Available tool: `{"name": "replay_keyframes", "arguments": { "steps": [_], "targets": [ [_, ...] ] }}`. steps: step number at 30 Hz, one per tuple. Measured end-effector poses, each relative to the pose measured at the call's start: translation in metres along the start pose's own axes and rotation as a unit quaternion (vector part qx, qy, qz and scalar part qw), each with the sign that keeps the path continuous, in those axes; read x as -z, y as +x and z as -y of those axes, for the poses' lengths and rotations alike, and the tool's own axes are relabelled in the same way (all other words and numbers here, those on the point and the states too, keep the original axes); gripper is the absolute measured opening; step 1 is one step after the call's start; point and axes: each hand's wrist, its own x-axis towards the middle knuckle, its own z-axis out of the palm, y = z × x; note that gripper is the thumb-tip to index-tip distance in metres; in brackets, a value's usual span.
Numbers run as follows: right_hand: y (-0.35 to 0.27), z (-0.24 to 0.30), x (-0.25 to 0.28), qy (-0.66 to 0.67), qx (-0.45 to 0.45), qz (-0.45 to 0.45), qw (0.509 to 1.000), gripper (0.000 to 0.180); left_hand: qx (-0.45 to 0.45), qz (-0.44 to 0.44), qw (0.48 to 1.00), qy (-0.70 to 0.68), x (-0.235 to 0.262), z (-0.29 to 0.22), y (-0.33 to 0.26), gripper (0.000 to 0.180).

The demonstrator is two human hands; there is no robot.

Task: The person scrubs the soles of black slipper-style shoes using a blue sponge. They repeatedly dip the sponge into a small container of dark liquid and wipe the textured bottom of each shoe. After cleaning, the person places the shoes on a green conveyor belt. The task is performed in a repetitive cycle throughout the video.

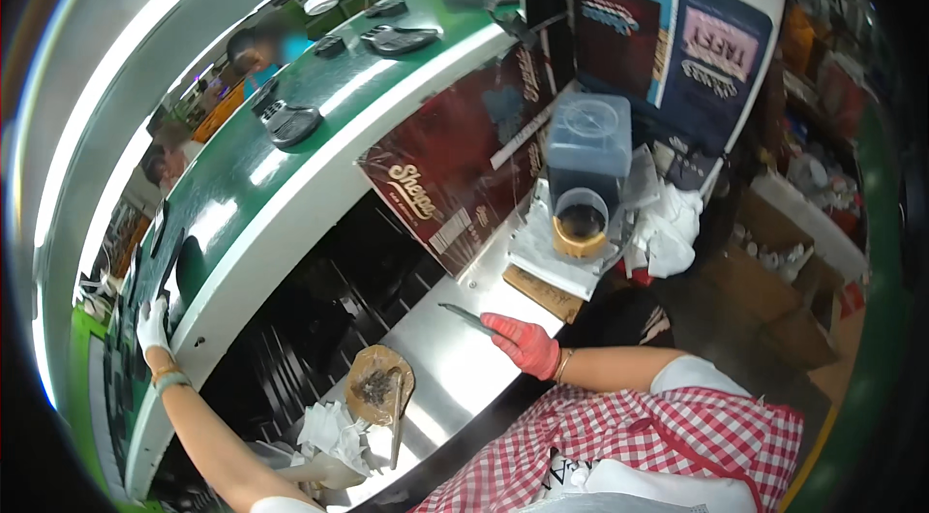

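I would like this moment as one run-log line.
left hand: at green belt; right hand: holds thin dark piece; brown dish: on bench

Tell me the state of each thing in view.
Left hand: white-gloved, grip unclear
Right hand: red-gloved, closed on dark strip
Dark strip: held, tip leftward
Brown dish: holding dark scraps
White paper: crumpled
Clear cup: dark contents inside
Bluish container: upright
Dark footwear pieces: lying on green belt

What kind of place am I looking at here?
Probably a shoe factory or workshop: black sole-shaped pieces lie spaced along a long, glossy green belt-like surface, and the person's right hand in a red glove holds a narrow dark piece.
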Motion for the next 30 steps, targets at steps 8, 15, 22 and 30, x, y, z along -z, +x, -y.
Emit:
{"name": "replay_keyframes", "arguments": {
  "steps": [8,15,22,30],
  "targets": [
    [-0.007,0.031,0.045,0.122,-0.031,-0.068,0.99,0.028,-0.356,-0.221,0.905,0.067,-0.108,-0.072,-0.264,0.048],
    [0.038,0.078,0.158,0.184,-0.153,-0.19,0.952,0.022,-0.203,0.129,0.97,-0.043,-0.218,-0.034,-0.465,0.068],
    [0.08,0.047,0.224,0.051,-0.235,-0.17,0.956,0.028,0.29,0.307,0.805,-0.418,-0.238,-0.023,-0.481,0.047],
    [0.092,0.022,0.223,0.024,-0.278,-0.109,0.954,0.03,0.493,0.365,0.517,-0.597,-0.263,-0.038,-0.479,0.049]
  ]
}}
